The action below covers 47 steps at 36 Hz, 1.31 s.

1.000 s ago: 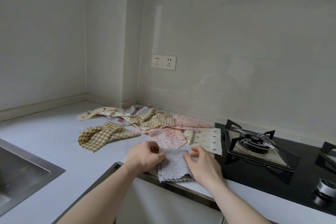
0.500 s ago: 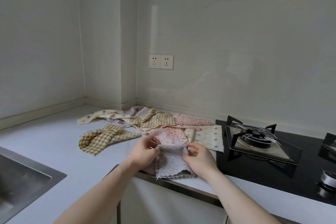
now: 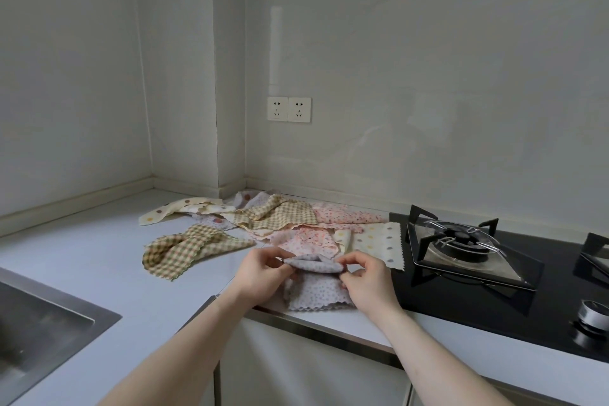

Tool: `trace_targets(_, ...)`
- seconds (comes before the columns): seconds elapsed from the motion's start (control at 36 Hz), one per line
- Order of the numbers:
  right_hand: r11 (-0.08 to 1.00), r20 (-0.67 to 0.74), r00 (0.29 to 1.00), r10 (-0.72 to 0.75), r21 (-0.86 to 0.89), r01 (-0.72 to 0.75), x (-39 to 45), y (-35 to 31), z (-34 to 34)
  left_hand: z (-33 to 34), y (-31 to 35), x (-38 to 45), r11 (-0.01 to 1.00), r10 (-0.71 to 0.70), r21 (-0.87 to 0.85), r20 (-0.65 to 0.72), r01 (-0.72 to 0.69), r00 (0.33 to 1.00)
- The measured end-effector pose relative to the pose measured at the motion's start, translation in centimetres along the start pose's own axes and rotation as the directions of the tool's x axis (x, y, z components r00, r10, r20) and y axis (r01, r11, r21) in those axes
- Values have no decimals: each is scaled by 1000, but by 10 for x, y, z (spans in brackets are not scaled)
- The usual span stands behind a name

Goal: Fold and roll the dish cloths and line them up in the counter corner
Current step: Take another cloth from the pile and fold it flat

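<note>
Lilac cloth (image 3: 314,287) pinched between both hands (image 3: 318,277)

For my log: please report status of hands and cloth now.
Left hand and right hand pinch the lilac cloth's far edge, lifted. Unfolded cloths behind. Nothing blocking.

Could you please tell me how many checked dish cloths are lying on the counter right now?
2. One checked cloth lies bunched apart from the pile, nearer the sink. The other checked cloth lies in the pile by the back wall. More may be hidden under that pile.
</note>
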State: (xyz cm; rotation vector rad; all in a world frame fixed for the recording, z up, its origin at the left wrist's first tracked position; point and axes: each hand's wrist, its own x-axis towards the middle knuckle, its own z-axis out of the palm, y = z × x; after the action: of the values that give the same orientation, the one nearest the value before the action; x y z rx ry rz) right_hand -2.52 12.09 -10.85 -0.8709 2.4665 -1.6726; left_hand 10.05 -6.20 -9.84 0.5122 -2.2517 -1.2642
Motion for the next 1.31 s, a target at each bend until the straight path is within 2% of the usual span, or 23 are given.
trace_targets(0.17, 1000, -1, 1000, -1, 16, 1, -1, -3, 3, 1, 2, -1, 998, 52, -19, -21, -52, 998)
trace_targets(0.47, 991, -54, 998, -11, -136, 3, -1, -4, 5, 4, -1, -2, 999, 19, 40, -31, -18, 999)
trace_targets(0.61, 977, -95, 995, -25, -214, 4, -1, 0, 7, 7, -2, -2, 984, 36, 174, -21, -32, 999)
trace_targets(0.83, 960, -73, 997, -14, -279, -7, 0, 1, 10, 9, 0, -2, 968, 7, 252, 18, -11, 1000)
trace_targets(1.03, 967, -94, 996, -8, -255, -16, 2, -2, 11, 13, -3, -1, 967, 42, 254, -78, -21, 996)
trace_targets(1.19, 926, -20, 999, -41, -378, 30, -2, -4, 9, 14, -10, 1, 940, 116, 335, -156, -58, 981)
trace_targets(1.31, 916, 4, 999, -49, -398, 46, -2, -6, 9, 11, -7, 3, 971, 97, 235, -199, -48, 975)
